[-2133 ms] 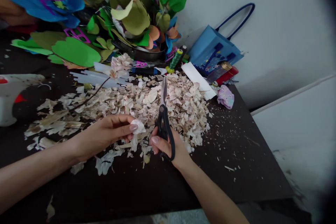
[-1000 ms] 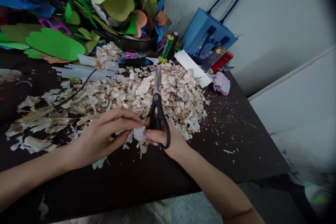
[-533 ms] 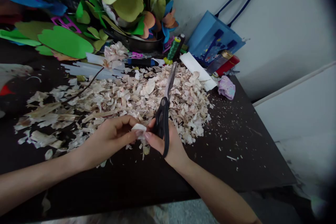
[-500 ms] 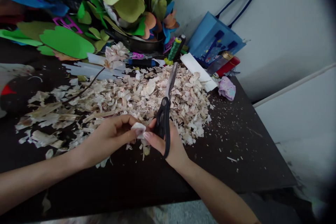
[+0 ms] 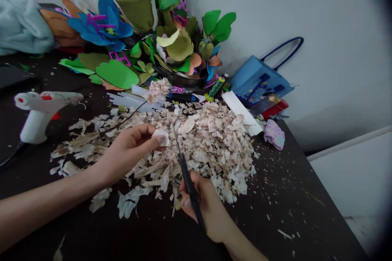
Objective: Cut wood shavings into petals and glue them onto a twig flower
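Note:
My left hand (image 5: 128,149) pinches a small pale paper piece (image 5: 161,137) between thumb and fingers, above a heap of pale paper scraps (image 5: 211,142). My right hand (image 5: 203,204) grips black-handled scissors (image 5: 183,163) by the handles. The blades point up and to the left, with the tip close beside the pinched piece. Both hands hover over the dark table (image 5: 294,220).
A white glue gun (image 5: 38,110) stands at the left. Clear glue sticks (image 5: 131,100) and a small paper flower on a stem (image 5: 158,89) lie behind the heap. Coloured paper flowers and leaves (image 5: 153,36), a blue bag (image 5: 260,83), a thread spool (image 5: 216,88) and a white strip (image 5: 240,108) crowd the back.
The hands drew apart: my right hand came toward me and turned the scissors so the blades lean left toward the piece. The view tilted up, bringing the glue gun into sight.

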`<control>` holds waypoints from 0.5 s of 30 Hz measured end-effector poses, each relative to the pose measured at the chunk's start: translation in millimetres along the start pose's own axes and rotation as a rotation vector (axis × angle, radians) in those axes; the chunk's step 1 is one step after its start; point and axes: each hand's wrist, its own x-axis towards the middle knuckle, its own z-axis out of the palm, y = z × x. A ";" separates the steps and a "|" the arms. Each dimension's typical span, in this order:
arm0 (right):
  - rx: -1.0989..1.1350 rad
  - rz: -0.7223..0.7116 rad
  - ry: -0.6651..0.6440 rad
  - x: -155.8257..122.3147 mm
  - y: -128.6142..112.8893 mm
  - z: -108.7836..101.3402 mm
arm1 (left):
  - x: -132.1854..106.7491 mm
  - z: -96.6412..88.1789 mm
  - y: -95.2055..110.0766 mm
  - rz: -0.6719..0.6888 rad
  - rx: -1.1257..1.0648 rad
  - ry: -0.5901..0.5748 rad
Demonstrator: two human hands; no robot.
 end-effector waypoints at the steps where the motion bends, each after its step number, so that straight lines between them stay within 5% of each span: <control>1: 0.005 0.013 -0.011 -0.1 0.9 0.2 | 0.9 -0.5 0.3 0.001 -0.023 0.014; 15: 0.164 0.127 -0.049 2.0 -14.7 4.4 | 5.7 0.3 -8.5 -0.066 -0.233 0.037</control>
